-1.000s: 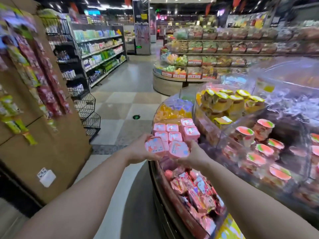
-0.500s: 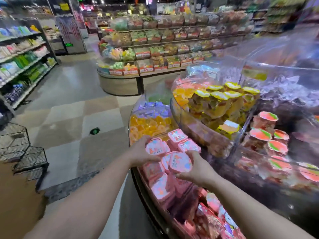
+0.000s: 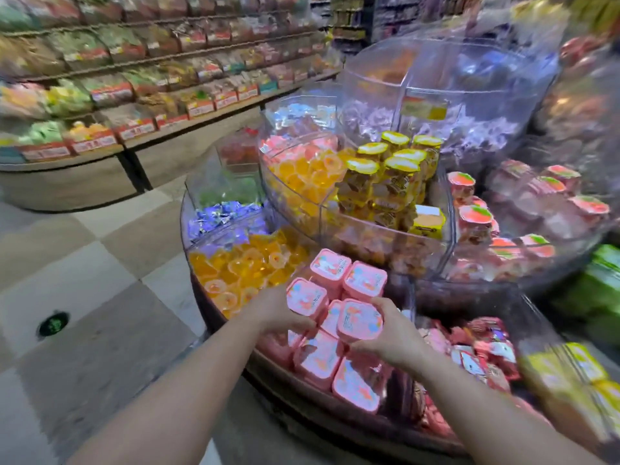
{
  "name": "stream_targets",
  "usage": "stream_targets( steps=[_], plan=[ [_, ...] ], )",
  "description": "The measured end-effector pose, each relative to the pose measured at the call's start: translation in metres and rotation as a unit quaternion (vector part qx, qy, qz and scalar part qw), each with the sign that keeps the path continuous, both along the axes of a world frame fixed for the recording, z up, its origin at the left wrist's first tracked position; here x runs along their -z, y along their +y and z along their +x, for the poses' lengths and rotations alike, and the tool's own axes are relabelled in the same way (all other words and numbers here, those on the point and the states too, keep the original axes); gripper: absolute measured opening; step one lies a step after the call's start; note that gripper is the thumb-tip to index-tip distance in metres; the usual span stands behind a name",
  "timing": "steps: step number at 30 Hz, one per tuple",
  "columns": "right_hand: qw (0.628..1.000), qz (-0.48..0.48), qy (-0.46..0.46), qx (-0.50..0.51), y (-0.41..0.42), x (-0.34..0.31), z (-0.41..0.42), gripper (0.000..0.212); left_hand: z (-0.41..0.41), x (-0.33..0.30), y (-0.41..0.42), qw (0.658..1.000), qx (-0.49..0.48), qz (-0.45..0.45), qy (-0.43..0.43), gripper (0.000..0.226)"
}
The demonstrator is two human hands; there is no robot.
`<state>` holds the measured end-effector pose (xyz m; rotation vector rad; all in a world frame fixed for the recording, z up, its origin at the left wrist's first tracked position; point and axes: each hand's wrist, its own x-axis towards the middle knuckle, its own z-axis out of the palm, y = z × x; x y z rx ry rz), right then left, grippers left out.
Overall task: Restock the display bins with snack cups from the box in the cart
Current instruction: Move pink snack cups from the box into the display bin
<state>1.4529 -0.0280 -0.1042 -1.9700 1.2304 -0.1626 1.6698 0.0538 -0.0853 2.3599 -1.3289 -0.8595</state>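
Pink snack cups with printed lids fill a clear bin (image 3: pixel 401 298) on the lower tier of a round display. My left hand (image 3: pixel 276 310) grips one pink cup (image 3: pixel 306 297) at the bin's left side. My right hand (image 3: pixel 391 333) holds another pink cup (image 3: pixel 359 319) beside it. Two more pink cups (image 3: pixel 349 275) stand behind them, and others (image 3: pixel 339 370) lie tilted in front, below my hands. The box and the cart are out of view.
Neighbouring bins hold orange jelly cups (image 3: pixel 245 266), blue-wrapped sweets (image 3: pixel 221 216), yellow-lidded cups (image 3: pixel 389 172) and red-lidded cups (image 3: pixel 473 213). Red packets (image 3: pixel 479 347) lie to the right. A long snack shelf (image 3: pixel 134 95) runs behind, across tiled floor (image 3: pixel 84 297).
My view has swung right and closer to the display. Both hands, each still holding a pink cup, have come down lower among the cups in the bin.
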Motion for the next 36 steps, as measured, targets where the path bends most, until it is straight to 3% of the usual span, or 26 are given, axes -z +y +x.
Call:
stream_targets(
  steps=[3, 5, 10, 13, 16, 19, 22, 25, 28, 30, 32, 36],
  plan=[
    [1.000, -0.005, 0.004, 0.025, 0.005, -0.001, 0.003, 0.093, 0.003, -0.012, -0.002, 0.997, 0.021, -0.027, -0.074, 0.031],
    [0.999, -0.002, 0.001, 0.037, 0.009, -0.001, 0.007, 0.092, 0.002, -0.011, -0.005, 0.993, 0.028, -0.059, -0.103, 0.043],
    [0.997, 0.017, -0.022, 0.068, 0.019, -0.003, 0.019, 0.091, 0.008, 0.002, -0.015, 0.992, 0.028, -0.060, -0.110, 0.052],
    [0.998, 0.034, -0.044, 0.036, 0.021, -0.002, 0.020, 0.095, 0.005, 0.000, -0.010, 0.988, 0.013, -0.127, -0.086, 0.073],
    [0.996, 0.064, -0.057, -0.028, 0.020, -0.008, 0.017, 0.094, -0.006, -0.008, 0.001, 0.981, 0.151, -0.104, 0.058, 0.088],
    [0.988, 0.114, -0.087, -0.053, 0.015, -0.006, 0.013, 0.096, -0.015, 0.000, 0.011, 0.971, 0.238, -0.031, 0.017, 0.095],
    [0.994, 0.091, -0.056, -0.028, 0.015, -0.001, 0.013, 0.095, -0.021, 0.013, 0.014, 0.979, 0.190, -0.047, -0.056, 0.089],
    [0.995, 0.035, 0.023, 0.091, 0.015, 0.000, 0.016, 0.053, -0.020, 0.022, 0.014, 0.979, 0.178, -0.077, -0.057, 0.071],
    [0.984, 0.100, 0.009, 0.149, 0.016, 0.001, 0.018, 0.024, -0.015, 0.028, 0.016, 0.981, 0.175, -0.081, -0.025, 0.053],
    [0.970, 0.165, -0.053, 0.169, 0.019, -0.003, 0.019, 0.022, -0.015, 0.028, 0.015, 0.983, 0.161, -0.091, -0.020, 0.039],
    [0.972, 0.154, -0.072, 0.163, 0.021, -0.006, 0.019, 0.022, -0.016, 0.026, 0.015, 0.981, 0.167, -0.099, -0.015, 0.029],
    [0.972, 0.152, -0.115, 0.138, 0.018, -0.012, 0.023, 0.029, -0.013, 0.019, 0.013, 0.974, 0.168, -0.150, 0.003, 0.040]
  ],
)
